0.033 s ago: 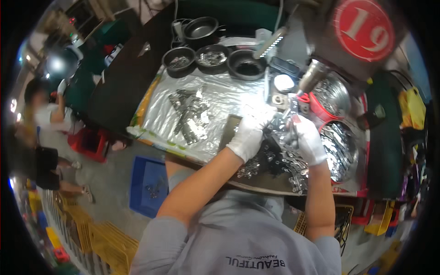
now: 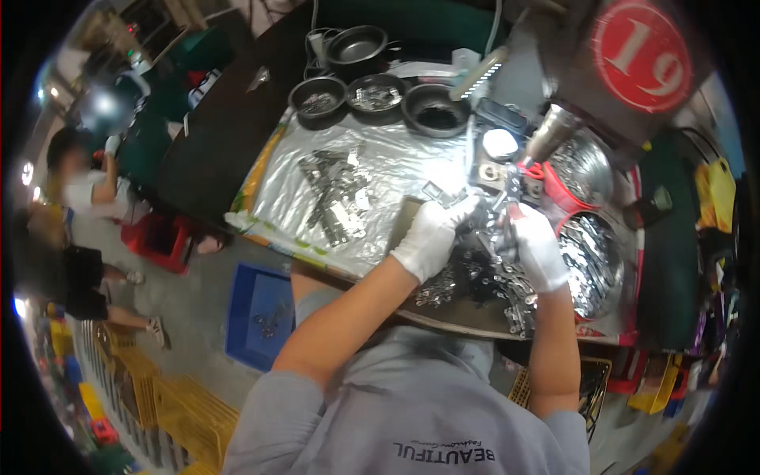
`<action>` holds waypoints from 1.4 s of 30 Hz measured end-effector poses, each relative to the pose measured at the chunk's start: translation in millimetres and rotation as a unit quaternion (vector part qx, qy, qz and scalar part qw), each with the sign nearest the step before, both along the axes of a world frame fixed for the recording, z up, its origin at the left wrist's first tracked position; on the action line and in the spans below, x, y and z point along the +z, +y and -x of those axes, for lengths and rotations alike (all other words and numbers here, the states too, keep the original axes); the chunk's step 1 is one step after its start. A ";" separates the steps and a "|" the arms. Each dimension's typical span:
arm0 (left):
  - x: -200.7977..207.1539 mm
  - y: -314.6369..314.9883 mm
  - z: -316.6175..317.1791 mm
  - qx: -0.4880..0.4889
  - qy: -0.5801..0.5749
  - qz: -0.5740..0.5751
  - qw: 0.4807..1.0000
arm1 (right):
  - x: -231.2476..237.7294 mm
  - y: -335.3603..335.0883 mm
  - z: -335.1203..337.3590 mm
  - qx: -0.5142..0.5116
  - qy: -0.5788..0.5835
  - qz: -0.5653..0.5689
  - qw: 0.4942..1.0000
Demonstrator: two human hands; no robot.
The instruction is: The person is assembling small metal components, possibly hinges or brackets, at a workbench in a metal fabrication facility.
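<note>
My left hand (image 2: 427, 241), in a white glove, has its thumb and fingers pinched together over the work spot; what they hold is too small and glary to name. A small shiny metal piece (image 2: 433, 190) shows just beyond its fingertips. My right hand (image 2: 540, 252), gloved too, is closed on a narrow metal part (image 2: 513, 190) standing up under the tip of the machine's metal spindle (image 2: 550, 134). Below and between the hands lies a heap of small metal parts (image 2: 514, 289) on a dark tray (image 2: 405, 218).
Flat metal pieces (image 2: 336, 194) lie on a silvery sheet (image 2: 273, 186) at left. Several dark bowls (image 2: 356, 49) stand behind it. At right are a red-rimmed bowl (image 2: 562, 198) and a pile of shiny parts (image 2: 590, 261). A blue bin (image 2: 237, 317) sits on the floor; another person (image 2: 87, 190) works far left.
The bench and machine have shifted slightly right in the view. My left fingertips have drawn back a little from the bright spot, and the small metal piece beyond them shows more plainly.
</note>
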State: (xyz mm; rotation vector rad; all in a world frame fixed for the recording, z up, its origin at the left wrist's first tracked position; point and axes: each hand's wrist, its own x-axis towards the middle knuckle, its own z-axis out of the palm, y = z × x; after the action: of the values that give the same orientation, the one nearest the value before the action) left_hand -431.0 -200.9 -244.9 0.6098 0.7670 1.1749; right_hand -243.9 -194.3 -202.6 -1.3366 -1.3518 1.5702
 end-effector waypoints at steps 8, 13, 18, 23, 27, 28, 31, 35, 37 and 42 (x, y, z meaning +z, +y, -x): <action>82.9 -126.9 207.3 -0.205 0.432 0.006 0.878 | 25.5 -49.5 -3.9 0.105 -0.113 -0.045 0.987; 69.5 -177.6 256.7 -0.153 0.713 0.139 0.670 | 24.0 -57.1 8.7 0.120 -0.131 -0.075 0.981; 35.1 -133.4 237.1 -0.036 0.573 0.018 0.819 | 28.3 -62.3 33.8 0.127 -0.130 -0.064 0.981; 26.5 -74.4 215.3 0.056 0.742 0.022 0.668 | 20.2 -60.0 28.2 0.050 -0.273 -0.204 0.939; 3.8 -40.2 214.9 0.021 0.811 0.056 0.582 | -2.0 -53.1 20.5 0.036 -0.353 -0.338 0.872; -1.0 -34.7 214.3 0.015 0.810 0.050 0.585 | -4.5 -52.3 21.0 0.048 -0.371 -0.352 0.858; -9.1 -20.0 211.6 -0.037 0.845 0.045 0.531 | -16.0 -48.5 24.3 0.074 -0.396 -0.401 0.822; -17.8 -16.3 214.2 -0.021 0.814 0.061 0.577 | -19.9 -39.5 47.3 0.106 -0.430 -0.403 0.801; -14.8 -20.1 212.2 -0.009 0.807 0.036 0.590 | -22.5 -34.4 56.2 0.118 -0.441 -0.403 0.793; -25.5 -21.6 215.2 0.059 0.774 0.043 0.629 | -28.3 -28.1 71.1 0.134 -0.408 -0.408 0.806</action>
State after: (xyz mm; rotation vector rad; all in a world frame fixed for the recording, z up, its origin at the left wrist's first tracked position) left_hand -646.2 -222.5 -270.5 1.5200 2.3232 0.4232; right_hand -315.0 -222.4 -230.8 -1.2774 -2.4401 0.3069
